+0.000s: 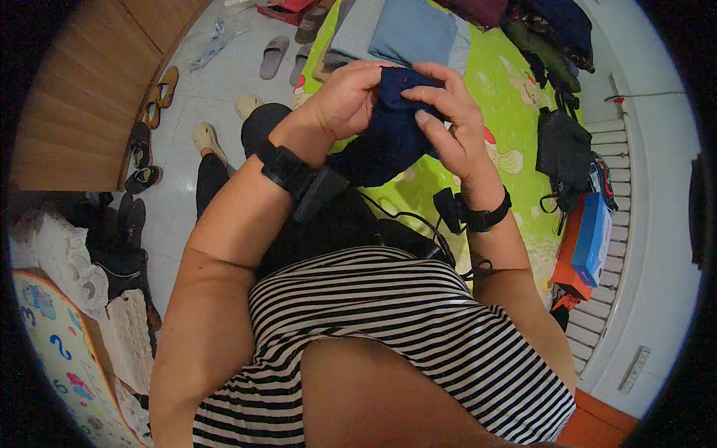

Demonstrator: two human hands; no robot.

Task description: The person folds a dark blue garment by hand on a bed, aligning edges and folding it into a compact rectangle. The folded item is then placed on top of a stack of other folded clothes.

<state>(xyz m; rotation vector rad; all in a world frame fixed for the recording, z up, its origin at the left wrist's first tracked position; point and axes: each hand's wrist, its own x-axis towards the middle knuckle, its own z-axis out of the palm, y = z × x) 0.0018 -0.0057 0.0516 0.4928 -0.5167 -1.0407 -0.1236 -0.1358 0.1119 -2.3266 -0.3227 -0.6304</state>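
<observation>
Looks like straightening the cloth (pixel 388 153), upper middle. Left hand (pixel 349 101) pinches it; right hand (pixel 457 127), can't tell its grip. Next probably needs careful smoothing.

The head view looks steeply down from the person's head through a wide fisheye lens, its round rim bending the brown wood-grained panel (pixel 82 97) at left. A black-and-white striped cloth top (pixel 358 295) fills the near foreground; the bare left hand (pixel 348 101) and bare right hand (pixel 454 123) show farther off, above centre.
</observation>
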